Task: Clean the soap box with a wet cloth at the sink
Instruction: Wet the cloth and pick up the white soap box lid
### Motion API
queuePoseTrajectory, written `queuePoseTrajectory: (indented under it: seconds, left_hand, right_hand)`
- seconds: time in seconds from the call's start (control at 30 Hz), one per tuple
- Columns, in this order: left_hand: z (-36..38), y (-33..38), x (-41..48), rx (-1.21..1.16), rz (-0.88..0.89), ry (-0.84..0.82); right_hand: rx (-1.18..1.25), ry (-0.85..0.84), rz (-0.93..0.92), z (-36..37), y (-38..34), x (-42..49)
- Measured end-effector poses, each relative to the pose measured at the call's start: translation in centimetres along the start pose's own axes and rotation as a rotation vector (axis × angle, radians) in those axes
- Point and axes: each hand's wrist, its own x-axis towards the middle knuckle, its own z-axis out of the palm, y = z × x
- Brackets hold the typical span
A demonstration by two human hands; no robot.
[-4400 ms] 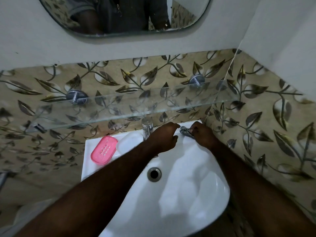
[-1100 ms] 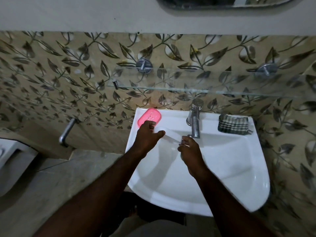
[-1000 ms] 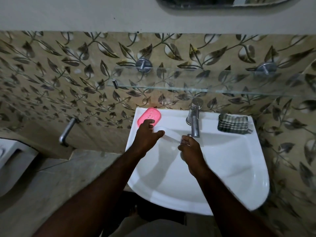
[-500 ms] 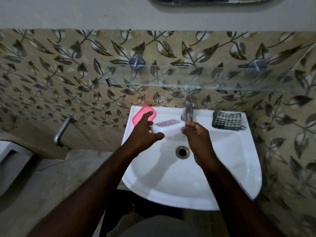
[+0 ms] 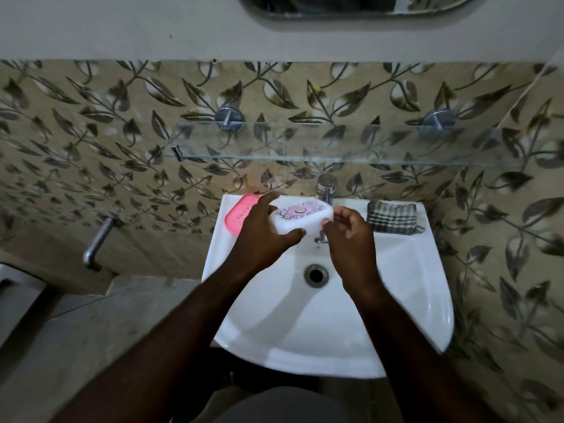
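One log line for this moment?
left hand: grips white soap box | right hand: at its end | cloth: on sink rim

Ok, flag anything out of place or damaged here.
Nothing spilled or damaged. The white patterned plastic soap-box lid is off, gripped by the left hand; the pink plastic tray lies on the white ceramic sink's left rim.

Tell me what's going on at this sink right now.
A person stands at a white sink and holds a white soap box with a floral print above the basin. The left hand grips its left side and the right hand pinches its right end. A pink tray lies on the back left ledge. The checked cloth lies folded on the back right ledge, beside the tap, with neither hand on it.
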Motion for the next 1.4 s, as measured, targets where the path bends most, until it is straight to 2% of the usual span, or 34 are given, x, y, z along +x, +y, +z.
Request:
queuePoseTrajectory:
  seconds: [0.07,0.27,0.5,0.67,0.9,1.0,1.1,1.23,1.3,1.4]
  left_hand:
    - [0.4,-0.1,-0.3,0.011,-0.004,0.031]
    - [1.9,0.6,0.1,0.024,0.1,0.067]
    - [3.9,-0.4,0.8,0.173,0.027,-0.105]
    - [3.4,0.5,0.2,0.105,0.136,0.062]
    - [3.5,1.0,0.8,0.327,0.301,0.132]
    - [3.2,1.1,1.0,0.357,0.306,0.126]
    - [2.3,1.8,1.2,0.285,0.262,0.162]
    - [2.0,2.2,1.2,0.262,0.357,0.187]
    - [3.0,0.9,1.1,0.347,0.28,0.108]
    - [4.4,-0.8,0.5,0.389,0.168,0.068]
  right_hand:
    - [-0.026,-0.036,0.025,-0.3,0.4,0.2]
    - [0.006,0.044,-0.071,-0.3,0.0,0.8]
    - [-0.133,0.037,-0.019,-1.0,1.8,2.9]
    - [-0.03,0.047,-0.051,-1.4,0.6,2.7]
    - [0.082,-0.006,0.087,-1.3,0.4,3.4]
    - [0.072,-0.049,0.042,-1.6,-0.4,3.7]
    - [0.005,-0.092,-0.035,-1.8,-1.0,3.9]
    - [0.02,-0.026,-0.116,-1.9,-0.9,3.9]
    - [-0.056,-0.003,-0.128,-1.9,0.3,3.8]
    - [-0.183,-0.112,0.029,-2.1,2.5,3.6]
